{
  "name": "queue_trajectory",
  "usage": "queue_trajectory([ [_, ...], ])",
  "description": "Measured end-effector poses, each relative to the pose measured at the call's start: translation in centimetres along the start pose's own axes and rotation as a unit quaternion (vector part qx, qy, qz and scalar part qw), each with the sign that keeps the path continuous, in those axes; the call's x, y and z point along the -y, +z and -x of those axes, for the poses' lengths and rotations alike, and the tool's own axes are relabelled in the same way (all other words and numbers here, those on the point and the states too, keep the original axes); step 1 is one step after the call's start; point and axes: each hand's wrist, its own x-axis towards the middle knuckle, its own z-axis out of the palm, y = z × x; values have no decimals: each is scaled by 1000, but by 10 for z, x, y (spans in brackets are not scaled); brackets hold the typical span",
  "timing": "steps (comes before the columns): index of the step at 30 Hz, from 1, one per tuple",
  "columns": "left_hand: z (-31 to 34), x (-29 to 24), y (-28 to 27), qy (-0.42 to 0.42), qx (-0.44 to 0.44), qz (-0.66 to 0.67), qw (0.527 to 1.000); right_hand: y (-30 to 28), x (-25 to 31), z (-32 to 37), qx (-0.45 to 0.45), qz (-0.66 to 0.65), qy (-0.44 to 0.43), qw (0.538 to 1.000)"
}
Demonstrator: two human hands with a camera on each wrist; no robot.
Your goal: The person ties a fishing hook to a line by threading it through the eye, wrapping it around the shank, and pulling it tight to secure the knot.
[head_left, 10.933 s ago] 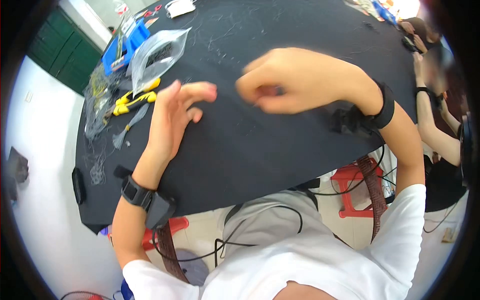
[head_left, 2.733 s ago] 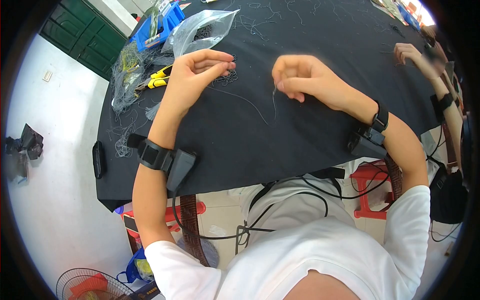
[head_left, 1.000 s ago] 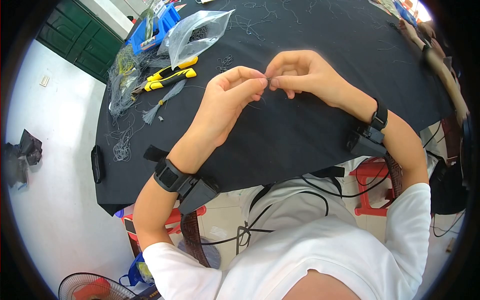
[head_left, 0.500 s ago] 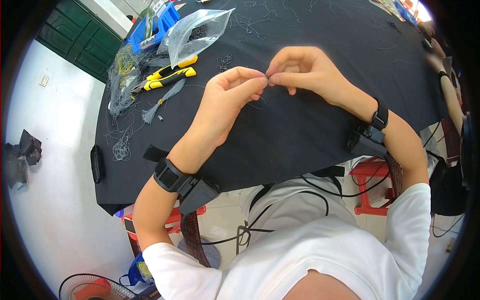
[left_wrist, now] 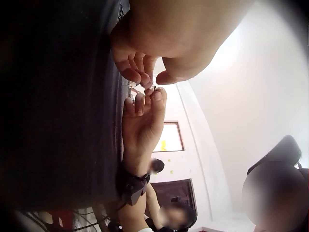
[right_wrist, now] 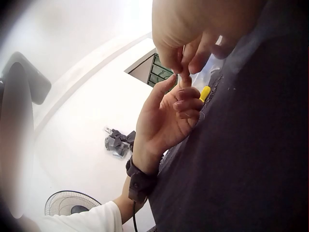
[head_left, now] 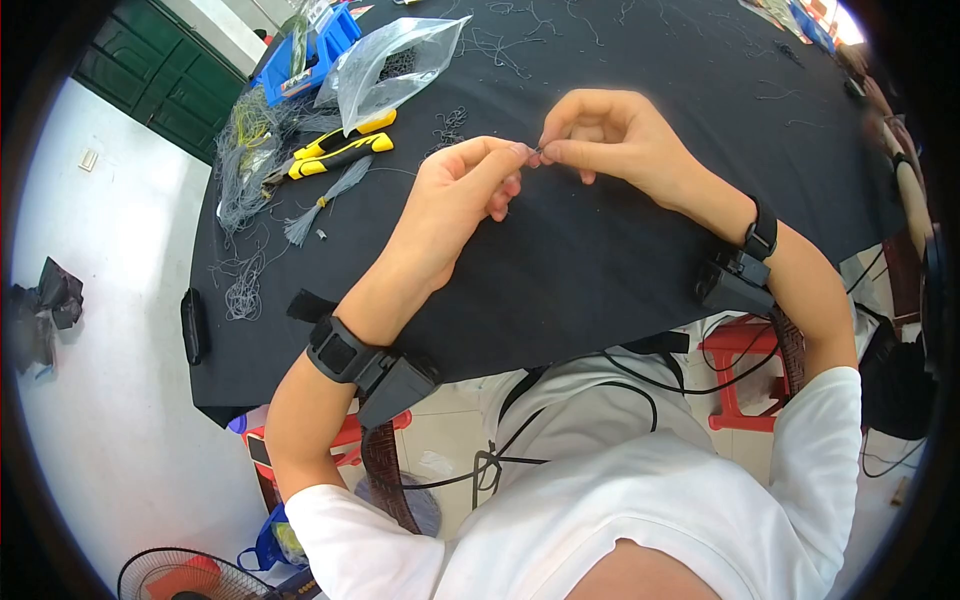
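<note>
Both hands meet fingertip to fingertip above the black-covered table (head_left: 560, 300). My left hand (head_left: 462, 190) pinches a small dark piece (head_left: 537, 151) between thumb and index finger; I cannot tell its exact kind. Opposite it, my right hand (head_left: 622, 140) pinches thin grey line close against that piece, thumb and index finger together and the other fingers curled. In the right wrist view, the left hand (right_wrist: 166, 118) has its palm toward the camera, with a fine loop of line by its curled fingers. Fingertips hide most of what is held.
Left of the hands lie yellow-black pliers (head_left: 340, 158), a tied bundle of grey line (head_left: 325, 205) and tangled line (head_left: 245, 290). Farther back are a pile of small dark pieces (head_left: 450, 125), a clear plastic bag (head_left: 400, 70) and a blue bin (head_left: 315, 60). Another person's arm (head_left: 905, 185) is at right.
The hands, apart with line hanging between them 2.7 seconds ago, came together at the fingertips. Over the last second the right hand rose slightly and the left fingers shifted a little.
</note>
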Motion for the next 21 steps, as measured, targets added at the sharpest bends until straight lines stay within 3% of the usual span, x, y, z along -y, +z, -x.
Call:
queue_trajectory([
  [14,3,-3,1,71,-32,-113,990,-2,-4,-1,9,25,1,1000],
  [21,4,-5,1,86,-48,-103,990,3,1,0,-19,40,-12,999],
])
